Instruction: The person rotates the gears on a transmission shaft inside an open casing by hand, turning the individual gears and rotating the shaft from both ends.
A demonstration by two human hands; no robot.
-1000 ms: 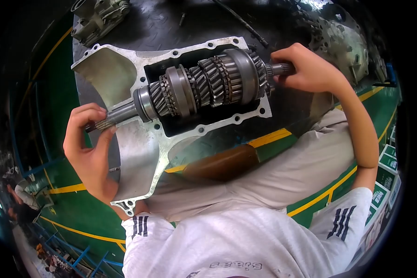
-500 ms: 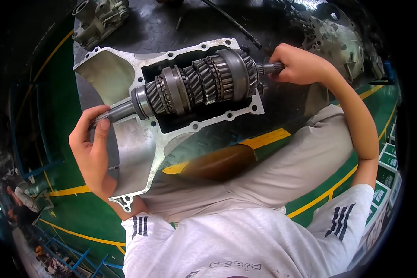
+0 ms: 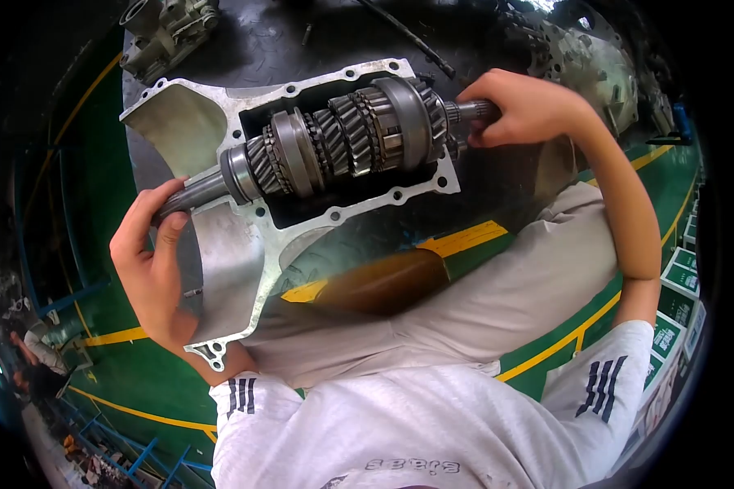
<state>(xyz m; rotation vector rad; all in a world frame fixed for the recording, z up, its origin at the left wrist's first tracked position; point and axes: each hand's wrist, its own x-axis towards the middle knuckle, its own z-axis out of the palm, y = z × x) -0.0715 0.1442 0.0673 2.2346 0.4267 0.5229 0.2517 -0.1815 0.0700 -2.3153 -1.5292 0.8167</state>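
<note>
It was a mechanical workshop: a geared shaft (image 3: 326,145) spanned from the left fingers (image 3: 156,198) to the right fingers (image 3: 497,88), metal castings (image 3: 170,39) lay beyond them on a dark tread-patterned bench (image 3: 257,45), and yellow-lined green floor (image 3: 130,379) spread below.

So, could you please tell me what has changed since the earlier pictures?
The gear shaft seems to have turned slightly, and the left hand's grip has shifted a little. Most leftward drift looks like camera movement. Nothing was let go: the left and right hands remain at opposite shaft ends, with the gears over the housing.
</note>
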